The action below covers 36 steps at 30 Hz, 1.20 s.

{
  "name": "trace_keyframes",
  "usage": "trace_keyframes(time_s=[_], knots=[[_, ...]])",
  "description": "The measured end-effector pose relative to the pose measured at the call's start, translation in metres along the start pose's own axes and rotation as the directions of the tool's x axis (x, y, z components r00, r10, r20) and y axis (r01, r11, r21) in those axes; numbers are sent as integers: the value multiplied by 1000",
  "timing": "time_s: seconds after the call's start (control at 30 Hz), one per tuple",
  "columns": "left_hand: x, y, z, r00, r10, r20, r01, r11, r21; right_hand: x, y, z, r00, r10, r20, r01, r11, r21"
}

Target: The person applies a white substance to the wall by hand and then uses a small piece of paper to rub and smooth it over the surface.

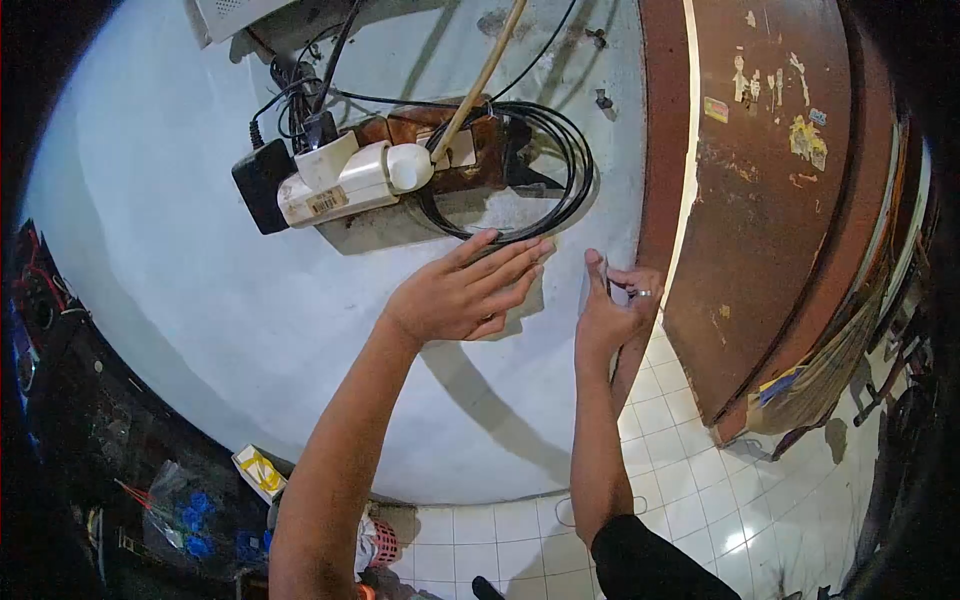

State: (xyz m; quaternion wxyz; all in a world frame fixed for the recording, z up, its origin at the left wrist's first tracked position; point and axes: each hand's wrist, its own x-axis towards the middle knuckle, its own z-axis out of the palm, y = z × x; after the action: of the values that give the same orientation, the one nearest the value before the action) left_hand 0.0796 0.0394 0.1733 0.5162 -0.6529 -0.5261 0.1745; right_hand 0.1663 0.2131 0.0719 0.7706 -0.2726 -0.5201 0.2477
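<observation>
A coil of black cable (580, 150) hangs on the wall beside a wooden board with sockets. My left hand (465, 290) is stretched out at the bottom of the coil, its fingertips at or touching the lowest loops. Its fingers are straight and hold nothing that I can see. To the right, my right hand (615, 305) is by the wall's edge, near the brown door frame. Its thumb points up, apart from the bent fingers, and one finger wears a ring. The palm side is partly hidden, and no held object shows.
A white power strip (335, 195) with a black adapter (262, 185) juts from the wooden socket board (485, 165). A wooden stick (480, 80) slants down in front of it. At the right stands a brown door (760, 200). White tiles (690, 460) cover the floor.
</observation>
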Motion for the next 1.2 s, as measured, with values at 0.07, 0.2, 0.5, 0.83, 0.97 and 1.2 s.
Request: trace_keyframes(time_s=[0.07, 0.2, 0.5, 0.83, 0.97, 1.2], knots=[[-1, -1, 1, 1000, 1, 2, -1, 1000, 20, -10, 6, -10, 995, -96, 2, 96, 995, 5], [0, 1, 0, 1000, 3, 8, -3, 1000, 18, -51, 19, -30, 998, 14, 62, -16, 999, 32], [-1, 0, 4, 999, 0, -34, -1, 999, -45, -14, 8, -13, 998, 50, 48, -55, 994, 95], [-6, -8, -3, 989, 116, -89, -137, 946, -294, -21, -20, -20, 965, 257, 61, -262, 959, 104], [-13, 19, -11, 962, 55, -268, -167, 894, -415, -58, 6, -31, 960, 266, 85, -273, 959, 80], [12, 60, -186, 993, -77, 94, 117, 404, -907, -44, 13, -20, 946, 315, 74, -317, 948, 13]])
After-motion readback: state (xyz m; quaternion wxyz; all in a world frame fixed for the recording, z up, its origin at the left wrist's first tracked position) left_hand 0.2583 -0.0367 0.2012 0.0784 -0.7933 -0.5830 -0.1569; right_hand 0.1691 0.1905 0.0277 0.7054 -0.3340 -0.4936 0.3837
